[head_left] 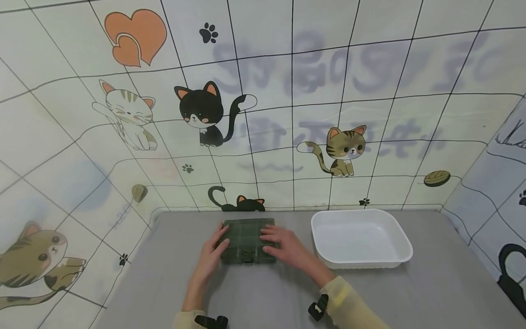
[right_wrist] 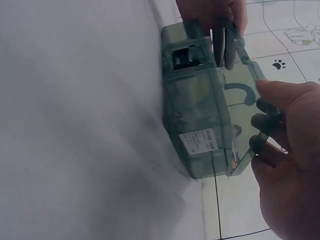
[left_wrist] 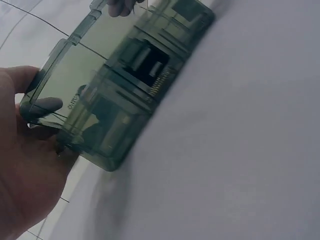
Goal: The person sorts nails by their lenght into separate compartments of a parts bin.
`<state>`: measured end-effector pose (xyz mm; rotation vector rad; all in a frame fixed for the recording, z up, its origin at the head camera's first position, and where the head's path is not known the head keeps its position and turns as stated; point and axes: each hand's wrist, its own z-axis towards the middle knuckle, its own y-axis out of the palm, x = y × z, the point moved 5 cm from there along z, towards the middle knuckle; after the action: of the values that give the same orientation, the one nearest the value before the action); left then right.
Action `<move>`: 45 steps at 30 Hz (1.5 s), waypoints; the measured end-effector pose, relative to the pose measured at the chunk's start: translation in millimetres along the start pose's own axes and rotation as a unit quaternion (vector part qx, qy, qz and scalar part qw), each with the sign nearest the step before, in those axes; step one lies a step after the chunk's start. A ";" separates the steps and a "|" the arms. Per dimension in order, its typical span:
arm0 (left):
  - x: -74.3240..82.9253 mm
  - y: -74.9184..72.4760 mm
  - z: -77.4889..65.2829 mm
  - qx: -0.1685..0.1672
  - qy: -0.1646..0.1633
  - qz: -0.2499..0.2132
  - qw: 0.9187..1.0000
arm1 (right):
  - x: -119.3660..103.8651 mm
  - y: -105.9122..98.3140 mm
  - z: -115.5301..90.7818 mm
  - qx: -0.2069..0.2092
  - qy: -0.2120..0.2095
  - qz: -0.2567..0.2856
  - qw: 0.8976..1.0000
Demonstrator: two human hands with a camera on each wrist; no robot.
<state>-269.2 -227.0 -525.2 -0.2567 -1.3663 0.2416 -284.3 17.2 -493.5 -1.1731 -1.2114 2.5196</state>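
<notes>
A translucent green plastic box [head_left: 246,233] stands on the grey table, with small dark contents showing through its front wall. Its see-through lid [left_wrist: 85,60] seems to be tilted up from the body in both wrist views. My left hand [head_left: 208,259] grips the box's left edge; in the left wrist view its thumb and fingers lie on opposite sides of the lid panel. On the other side, my right hand [head_left: 289,249] pinches the lid's right edge, its fingers showing dimly through the plastic. A white printed label [right_wrist: 199,141] is stuck on the box's side.
To the right of the box stands a white rectangular tray [head_left: 361,265]. Behind the grey table [head_left: 279,297] rises a wall covering [head_left: 271,183] with cartoon cats. A black strap-like object [head_left: 511,278] shows at the right edge.
</notes>
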 end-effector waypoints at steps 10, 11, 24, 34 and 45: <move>-10.9 9.2 -0.7 -0.013 0.017 0.047 0.999 | -3.1 13.2 -4.8 -0.018 -0.014 -0.086 0.996; -11.5 9.9 -0.5 -0.018 0.013 0.044 0.999 | -4.4 13.4 -5.2 -0.020 -0.013 -0.093 0.995; -13.8 14.3 1.9 -0.032 -0.008 0.048 0.998 | -5.2 17.5 -4.0 -0.028 0.000 -0.143 0.989; 1.3 17.1 -2.9 -0.029 0.039 0.137 0.989 | -8.3 15.6 -0.3 -0.043 0.008 -0.178 0.983; -8.9 21.2 -7.0 -0.034 0.040 0.152 0.987 | -11.0 15.5 2.5 -0.042 -0.002 -0.193 0.980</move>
<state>-264.5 -210.0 -541.6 -0.5273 -1.2544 0.4341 -275.0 0.8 -496.9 -0.8476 -1.4016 2.2029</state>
